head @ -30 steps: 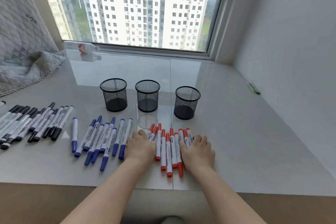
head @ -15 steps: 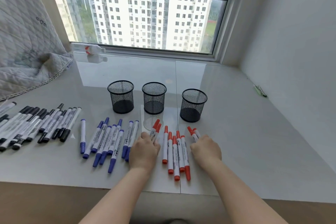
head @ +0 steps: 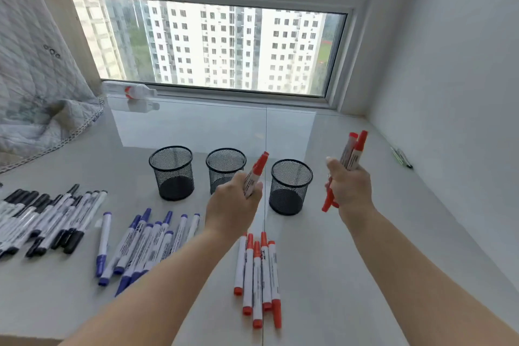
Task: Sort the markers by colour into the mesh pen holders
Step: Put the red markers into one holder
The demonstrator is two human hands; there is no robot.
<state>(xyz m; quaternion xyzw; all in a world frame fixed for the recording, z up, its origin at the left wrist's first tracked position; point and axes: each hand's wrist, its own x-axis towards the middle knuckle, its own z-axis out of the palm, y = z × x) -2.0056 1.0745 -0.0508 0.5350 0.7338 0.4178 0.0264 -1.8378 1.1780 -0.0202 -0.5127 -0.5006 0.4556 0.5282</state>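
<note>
the left hand [head: 233,205] grips red markers [head: 256,174] tilted up and to the right, in front of the middle holder [head: 226,168]; the right hand [head: 349,187] clutches a red bundle [head: 352,152] standing steeply, right of the right holder [head: 290,187]. five red markers [head: 259,275] lie lengthwise on the counter [head: 337,275], with blue markers [head: 146,241] and black markers [head: 47,219] fanned out left, near the left holder [head: 172,173].

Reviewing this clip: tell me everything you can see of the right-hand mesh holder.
The right holder is a round cup of black wire mesh with a solid rim and dark base. It stands upright on the pale sill, rightmost of three, apart from the others. It looks empty. Nothing touches it; the left hand and right hand, each gripping red markers, are raised on either side.
</note>
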